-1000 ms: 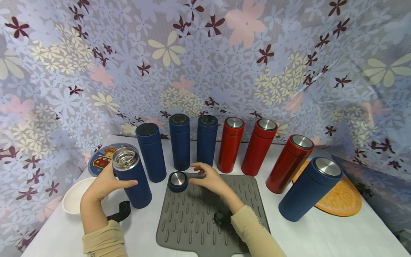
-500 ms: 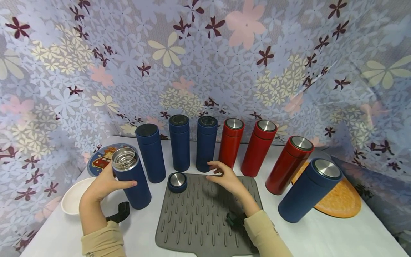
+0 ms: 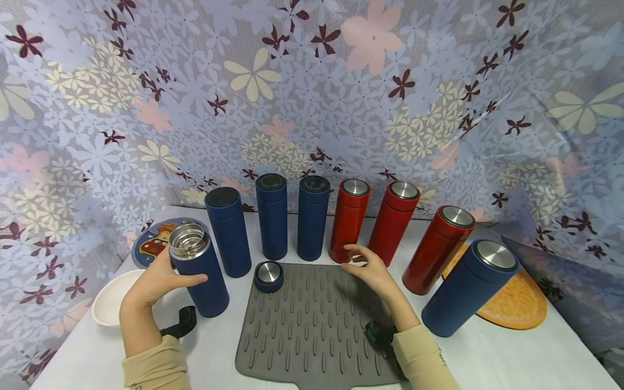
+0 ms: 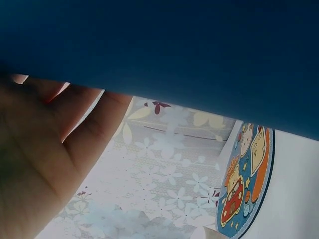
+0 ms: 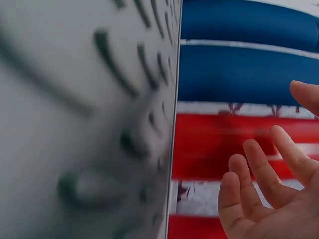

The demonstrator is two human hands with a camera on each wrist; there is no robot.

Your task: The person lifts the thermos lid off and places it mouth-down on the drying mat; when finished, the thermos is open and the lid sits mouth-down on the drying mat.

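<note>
On the left, my left hand [image 3: 155, 279] grips a blue thermos flask [image 3: 207, 287] whose lid is off, so its steel rim and threaded mouth show. In the left wrist view the flask's blue side [image 4: 164, 50] fills the top, with fingers [image 4: 94, 124] against it. The blue lid [image 3: 269, 276] with a steel top lies on the back left corner of the grey ridged mat [image 3: 302, 330]. My right hand [image 3: 372, 271] hovers over the mat's back right part, fingers loosely bent and holding nothing. A red flask [image 3: 350, 222] stands just behind it.
Several blue flasks [image 3: 272, 216] and red flasks [image 3: 394, 225] stand in an arc behind the mat. Another blue flask [image 3: 468, 290] stands right, before an orange round board [image 3: 517, 298]. A white bowl [image 3: 109, 303] and a cartoon-printed round board [image 3: 148, 244] lie left.
My right hand has moved away from the lid, to the right across the mat, leaving the lid on the mat. The left hand and its flask have stayed put.
</note>
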